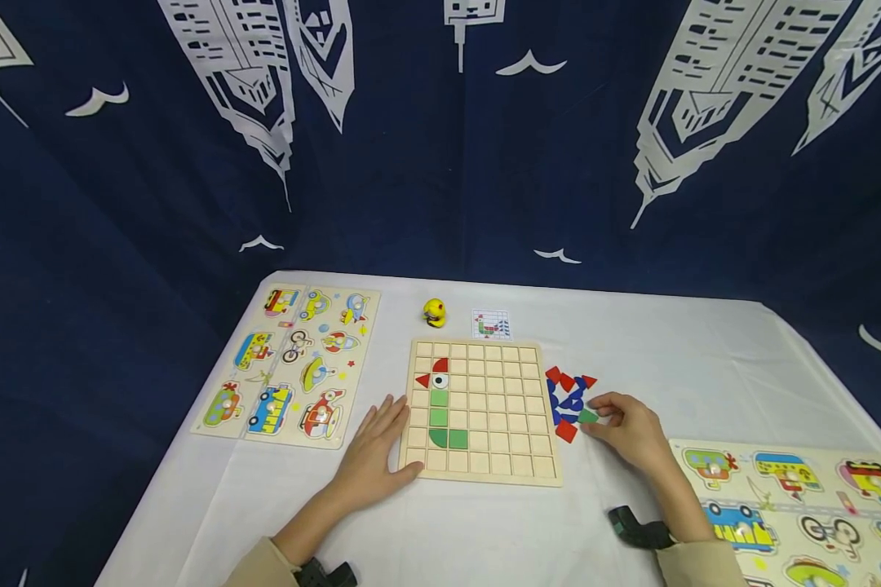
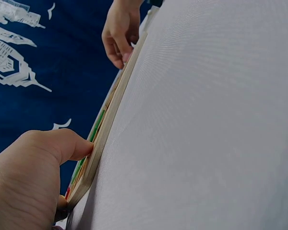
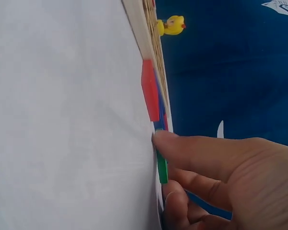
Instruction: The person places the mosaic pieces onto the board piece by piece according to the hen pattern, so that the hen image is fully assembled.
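A dark blue curtain (image 1: 440,147) printed with white towers hangs behind the white-covered surface (image 1: 668,359), which carries two vehicle peg puzzles, one at far left (image 1: 289,363) and one at near right (image 1: 800,505) cut off by the frame edge. In the middle lies the wooden grid board (image 1: 484,412), with a bird half built in its left columns: red pieces and an eye at the top, green ones below. The left hand (image 1: 378,448) lies flat on the surface, fingers straight against the board's left edge, steadying it; its grip holds nothing. The right hand (image 1: 631,428) rests just right of the board, its fingertips pinching a green tile (image 1: 587,416) at the near edge of the loose pile of red and blue tiles (image 1: 567,395). The step in hand looks like picking up the next piece; the next move would call for lifting the green tile clear of its neighbours and seating it in the right cell, matched to the pattern card (image 1: 490,324) beyond the board, beside a small yellow duck (image 1: 434,312). The card's design is too small to read. Both wrist views are edge-on, so the board's face is hidden there, and how far the right thumb wraps the tile cannot be told.
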`<action>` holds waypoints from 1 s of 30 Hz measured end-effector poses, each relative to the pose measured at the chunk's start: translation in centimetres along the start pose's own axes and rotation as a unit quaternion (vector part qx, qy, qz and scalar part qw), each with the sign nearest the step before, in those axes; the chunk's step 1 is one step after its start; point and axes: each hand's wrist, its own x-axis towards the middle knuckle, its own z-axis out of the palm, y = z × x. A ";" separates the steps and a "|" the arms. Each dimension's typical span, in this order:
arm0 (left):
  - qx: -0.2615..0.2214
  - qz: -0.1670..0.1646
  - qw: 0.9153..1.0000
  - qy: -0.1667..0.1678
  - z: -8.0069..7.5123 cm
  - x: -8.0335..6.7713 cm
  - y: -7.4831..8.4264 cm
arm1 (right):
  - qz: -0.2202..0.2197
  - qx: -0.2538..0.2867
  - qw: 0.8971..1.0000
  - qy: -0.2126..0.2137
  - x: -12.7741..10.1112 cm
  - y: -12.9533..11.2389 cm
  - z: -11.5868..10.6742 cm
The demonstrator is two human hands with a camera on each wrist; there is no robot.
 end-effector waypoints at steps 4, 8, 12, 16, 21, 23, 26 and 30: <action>0.001 0.001 1.000 0.002 0.0 0.0 -0.1 | -0.017 -0.011 1.000 0.006 -0.1 0.1 0.3; 0.007 0.004 1.000 0.004 0.1 0.0 -0.2 | -0.021 -0.015 1.000 0.007 -0.2 0.1 0.3; 0.011 0.005 1.000 0.003 0.1 0.0 -0.2 | -0.018 -0.012 1.000 0.005 -0.2 0.2 0.4; 0.012 0.003 1.000 0.003 0.2 0.0 -0.2 | -0.023 -0.015 1.000 0.010 -0.1 0.5 0.5; 0.010 0.001 1.000 0.001 0.2 0.0 -0.2 | -0.039 -0.014 0.999 0.022 0.1 0.7 0.5; 0.010 0.001 1.000 -0.002 0.2 0.0 -0.2 | -0.042 -0.009 0.999 0.024 0.0 0.6 0.3; 0.012 0.003 1.000 -0.001 0.2 0.0 -0.1 | -0.046 0.003 0.999 0.021 -0.1 0.2 0.0; 0.011 0.002 1.000 0.000 0.2 0.0 -0.2 | -0.063 0.019 0.998 0.009 -0.2 -1.1 -0.1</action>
